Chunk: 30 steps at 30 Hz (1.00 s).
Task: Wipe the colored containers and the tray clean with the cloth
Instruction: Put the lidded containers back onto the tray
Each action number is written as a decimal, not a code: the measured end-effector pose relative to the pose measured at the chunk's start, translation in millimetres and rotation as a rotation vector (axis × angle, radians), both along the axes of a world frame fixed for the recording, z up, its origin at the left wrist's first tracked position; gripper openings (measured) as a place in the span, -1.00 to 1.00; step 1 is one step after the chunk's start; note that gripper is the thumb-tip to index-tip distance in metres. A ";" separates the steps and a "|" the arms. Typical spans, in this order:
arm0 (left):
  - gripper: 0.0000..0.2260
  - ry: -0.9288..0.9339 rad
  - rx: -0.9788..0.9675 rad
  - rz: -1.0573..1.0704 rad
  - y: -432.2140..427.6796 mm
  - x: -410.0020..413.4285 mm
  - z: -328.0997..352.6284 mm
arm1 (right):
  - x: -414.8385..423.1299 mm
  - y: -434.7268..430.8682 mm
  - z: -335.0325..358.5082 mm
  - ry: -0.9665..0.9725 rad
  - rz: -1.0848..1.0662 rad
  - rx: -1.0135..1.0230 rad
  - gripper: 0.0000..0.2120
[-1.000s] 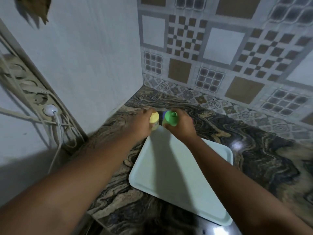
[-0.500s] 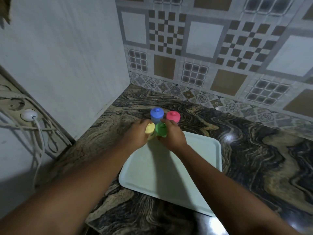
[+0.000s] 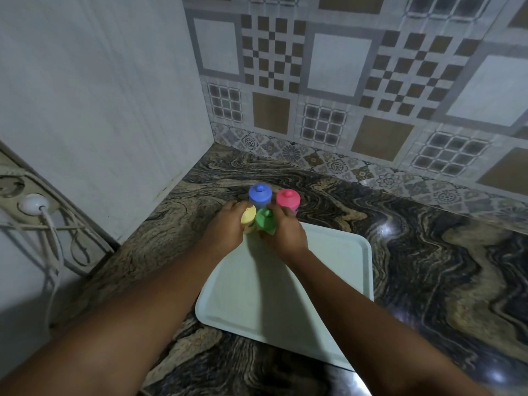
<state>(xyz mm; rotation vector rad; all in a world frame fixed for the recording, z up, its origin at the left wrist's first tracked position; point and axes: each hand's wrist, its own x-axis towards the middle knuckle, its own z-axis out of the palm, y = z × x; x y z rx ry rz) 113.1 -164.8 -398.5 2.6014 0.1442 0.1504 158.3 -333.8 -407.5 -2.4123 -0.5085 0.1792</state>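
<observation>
A pale green tray (image 3: 337,284) lies on the dark marbled counter. At its far corner my left hand (image 3: 225,228) grips a yellow-lidded container (image 3: 248,218) and my right hand (image 3: 285,231) grips a green-lidded container (image 3: 265,220), side by side and touching. Just behind them, on the counter, stand a blue-lidded container (image 3: 260,194) and a pink-lidded container (image 3: 288,198). I see no cloth.
A white wall (image 3: 100,95) closes the left side and a patterned tile wall (image 3: 343,81) the back. A socket strip with a white plug (image 3: 33,205) and hanging cables sits at the left. The counter (image 3: 443,267) stretches on to the right of the tray.
The view tilted up, bringing the blue and pink containers into sight. Both hands stay on the yellow and green containers at the tray's far corner.
</observation>
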 end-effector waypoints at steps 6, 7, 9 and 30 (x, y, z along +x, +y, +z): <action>-0.32 0.050 0.068 0.016 2.0 -1.2 0.5 | -0.6 -3.1 1.2 0.008 -0.009 -0.060 -0.25; -0.27 0.062 0.079 0.012 2.7 -2.6 1.3 | -1.1 -4.4 2.1 0.010 -0.011 -0.052 -0.21; -0.22 0.071 0.080 0.003 5.3 -5.6 3.9 | -3.2 -6.4 4.0 0.008 -0.016 -0.026 -0.16; -0.43 0.223 -0.004 -0.193 12.6 99.1 66.0 | 68.8 -11.8 54.5 -0.012 -0.276 -0.063 -0.40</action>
